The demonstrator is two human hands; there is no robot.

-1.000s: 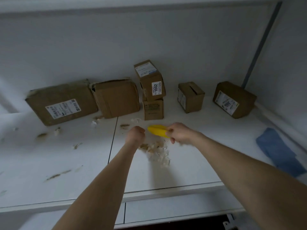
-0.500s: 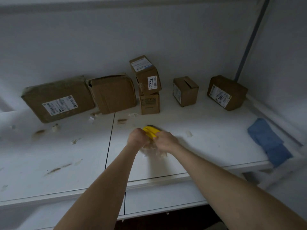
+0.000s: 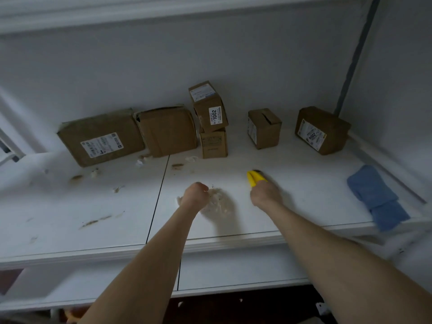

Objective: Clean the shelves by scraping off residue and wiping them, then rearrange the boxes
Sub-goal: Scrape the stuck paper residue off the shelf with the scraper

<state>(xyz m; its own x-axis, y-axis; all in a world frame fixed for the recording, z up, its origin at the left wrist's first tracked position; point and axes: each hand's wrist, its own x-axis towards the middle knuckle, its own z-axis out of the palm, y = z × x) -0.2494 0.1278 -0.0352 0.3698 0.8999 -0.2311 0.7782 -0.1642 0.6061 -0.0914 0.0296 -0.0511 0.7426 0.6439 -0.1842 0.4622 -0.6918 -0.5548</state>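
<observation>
Gripping yellow scraper [image 3: 255,178] in right hand [image 3: 265,195], aimed twelve o'clock for scraping; left hand [image 3: 196,194] curled over residue pile [image 3: 218,203] at nine o'clock, contents unclear.

1. The right hand [image 3: 265,195] covers the rear of the yellow scraper [image 3: 254,178].
2. Fingers of the left hand [image 3: 195,195] curl under, unseen; it hides part of the residue pile [image 3: 221,204].
3. The near end of the blue cloth [image 3: 374,195] is blurred.
4. Label print on the large box [image 3: 100,136] is unreadable.
</observation>
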